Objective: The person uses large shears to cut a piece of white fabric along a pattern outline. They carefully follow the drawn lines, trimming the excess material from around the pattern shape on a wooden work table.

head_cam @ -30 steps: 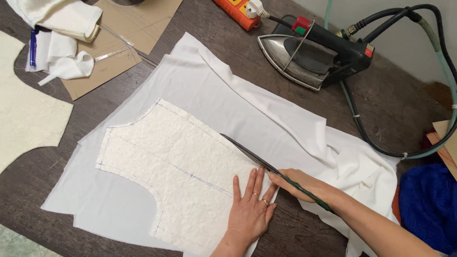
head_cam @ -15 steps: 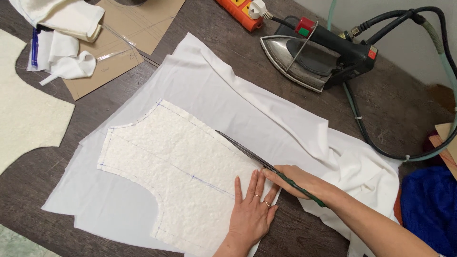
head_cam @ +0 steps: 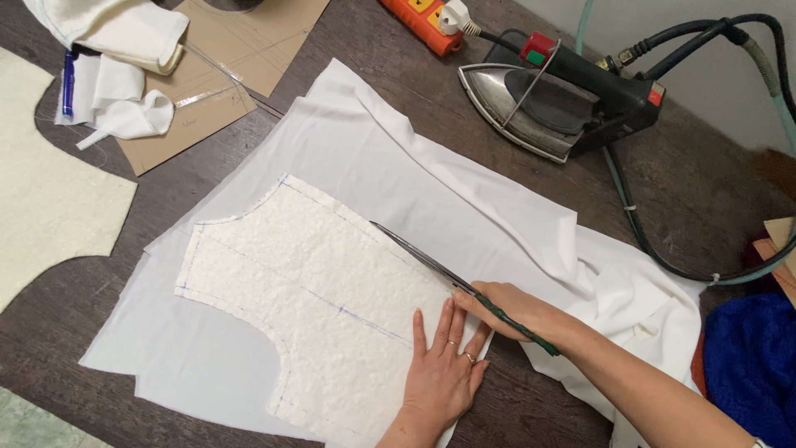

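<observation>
Scissors (head_cam: 423, 261) lie along the edge of the bumpy white pattern piece (head_cam: 315, 299) on the thin white cloth (head_cam: 398, 158) | my right hand (head_cam: 514, 309) fingers are wrapped around their green handles | my left hand (head_cam: 444, 373) is flat, fingers spread, pressing the piece | iron (head_cam: 555, 99) sits farther back on the bench (head_cam: 99, 307)

free: dark table (head_cam: 348, 91) left of iron | blocked: iron (head_cam: 551, 104), hose (head_cam: 638, 232) at right
</observation>
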